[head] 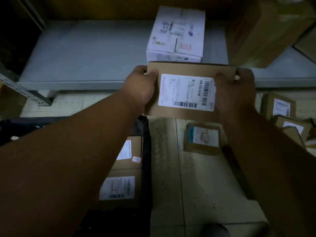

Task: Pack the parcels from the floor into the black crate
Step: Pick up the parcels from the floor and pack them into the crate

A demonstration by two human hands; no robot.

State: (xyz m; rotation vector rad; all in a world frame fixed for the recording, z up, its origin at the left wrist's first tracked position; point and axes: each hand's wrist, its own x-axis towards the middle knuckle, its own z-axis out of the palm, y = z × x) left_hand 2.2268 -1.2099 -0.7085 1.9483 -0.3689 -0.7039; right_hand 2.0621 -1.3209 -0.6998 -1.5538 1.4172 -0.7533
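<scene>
- Overall, the floor (201,194) shows pale tiles with a wide bare strip down the middle, between the black crate (146,151) on the left and the loose parcels on the right; that strip looks like the freest room for moving.
- Beyond the hands, a grey shelf (89,53) runs across the far side, its front edge just behind the held parcel; a white box (177,34) stands on it and a big brown carton (261,31) sits at its right end.
- Only the crate's dark right wall shows clearly; the left forearm hides much of the inside.
- Two parcels already lie in the crate, a nearer packed parcel (119,187) and a farther packed parcel (130,151), touching end to end against that wall, so packing looks partly done.
- Still to go, judging by the floor: a small floor parcel (202,139) and a heap of parcels (283,113) at the right edge.
- One labelled parcel (188,93) is held in the air, label up, over the floor just right of the crate's far corner.
- Both hands clamp it: the left hand (142,86) and right hand (234,89) have their fingers wrapped over the short ends, thumbs on top.
- Its path leftward and down must clear the crate's wall, I judge.
</scene>
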